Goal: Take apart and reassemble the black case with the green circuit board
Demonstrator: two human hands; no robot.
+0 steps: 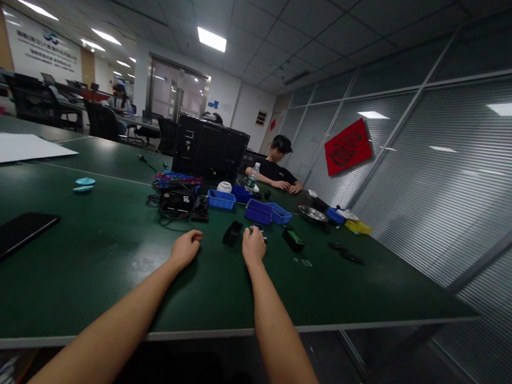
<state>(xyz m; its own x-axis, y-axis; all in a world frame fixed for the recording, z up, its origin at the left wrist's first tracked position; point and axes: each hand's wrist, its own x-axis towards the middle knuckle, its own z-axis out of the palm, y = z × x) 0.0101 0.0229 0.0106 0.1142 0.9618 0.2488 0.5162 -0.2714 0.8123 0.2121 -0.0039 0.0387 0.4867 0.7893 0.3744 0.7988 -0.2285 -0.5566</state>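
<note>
My left hand [186, 249] rests on the green table [130, 263] with its fingers curled; whether anything is in them is hidden. Over the table to the right, my right hand [254, 245] has its fingers bent around something small and dark, too hidden to make out. Between the hands, nearer the right one, stands a small black box [232, 233]. A black box with a green top [294, 239] sits right of my right hand. Beyond that hand is a dark blue bin [259, 211].
A monitor [211, 149], tangled cables [174, 189], a blue bin [221, 199] and a bottle [253, 177] stand behind. A metal bowl [313, 214] and a yellow bin [358, 227] are at right. A black tablet [1, 239] lies left. Across the table sits a person [276, 169].
</note>
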